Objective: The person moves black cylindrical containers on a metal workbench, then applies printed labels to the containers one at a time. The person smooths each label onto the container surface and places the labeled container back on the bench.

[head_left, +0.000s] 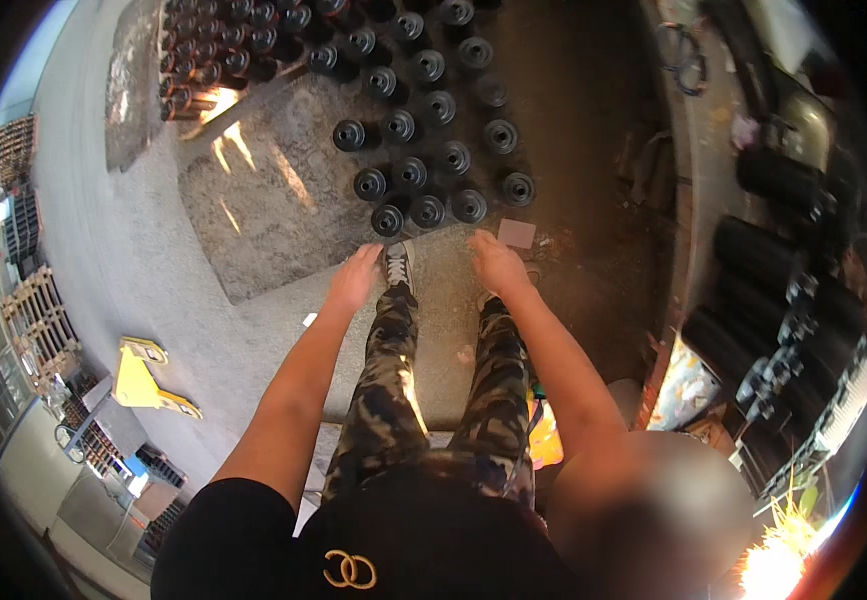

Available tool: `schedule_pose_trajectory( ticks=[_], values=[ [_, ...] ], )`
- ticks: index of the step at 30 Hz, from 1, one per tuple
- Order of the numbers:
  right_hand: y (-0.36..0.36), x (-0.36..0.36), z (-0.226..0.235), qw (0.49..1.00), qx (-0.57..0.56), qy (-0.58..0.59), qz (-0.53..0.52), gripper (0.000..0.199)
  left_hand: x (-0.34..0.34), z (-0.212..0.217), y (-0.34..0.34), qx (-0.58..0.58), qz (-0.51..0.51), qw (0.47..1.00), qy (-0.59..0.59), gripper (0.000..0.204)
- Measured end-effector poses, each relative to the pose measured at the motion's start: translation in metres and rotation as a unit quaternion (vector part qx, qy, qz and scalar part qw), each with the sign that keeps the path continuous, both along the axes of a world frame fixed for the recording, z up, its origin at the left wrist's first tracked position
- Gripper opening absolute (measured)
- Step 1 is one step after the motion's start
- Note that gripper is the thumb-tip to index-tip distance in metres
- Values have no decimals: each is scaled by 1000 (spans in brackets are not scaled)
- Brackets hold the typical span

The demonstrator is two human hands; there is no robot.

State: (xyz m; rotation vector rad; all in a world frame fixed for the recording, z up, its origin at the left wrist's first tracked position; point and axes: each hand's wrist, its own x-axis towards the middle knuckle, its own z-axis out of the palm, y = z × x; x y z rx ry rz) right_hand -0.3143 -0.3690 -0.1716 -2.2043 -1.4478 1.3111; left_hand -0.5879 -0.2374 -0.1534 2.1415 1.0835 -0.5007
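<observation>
Several black cylinders [427, 211] with ringed round ends, like conveyor rollers, stand upright in loose rows on the floor ahead of me. My left hand [355, 276] reaches down beside the nearest left cylinder [387, 221], its fingers stretched forward and nothing visible in them. Just short of another front-row cylinder [468, 207] is my right hand [498, 264], fingers loosely bent and apart. Whether either hand touches a cylinder I cannot tell. Between the hands my left shoe [399, 264] shows. A flat pinkish piece [516, 233] lies right of my right hand.
More cylinders with reddish sides [223, 45] are packed together at the far left. Black rollers [768, 255] lie stacked along the right side. A yellow pallet jack [143, 375] and wooden pallets [41, 315] stand to the left. Bright glare [773, 570] fills the lower right corner.
</observation>
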Motion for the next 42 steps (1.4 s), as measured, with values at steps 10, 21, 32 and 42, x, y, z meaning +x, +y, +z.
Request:
schedule_pose_trajectory(
  ticks=[10,21,32,42],
  values=[
    [68,-23,-104,974,-200,-64,80,55,17,-101,32,-13,-46,999,-4,51],
    [143,-3,-99,980,-68,-180,45,50,0,-125,17,19,-30,999,10,47],
    [130,-9,-109,981,-51,-185,13,32,19,-126,69,106,180,976,56,47],
    [-15,-17,2,974,64,-194,-97,21,23,-113,91,137,133,975,114,27]
  ],
)
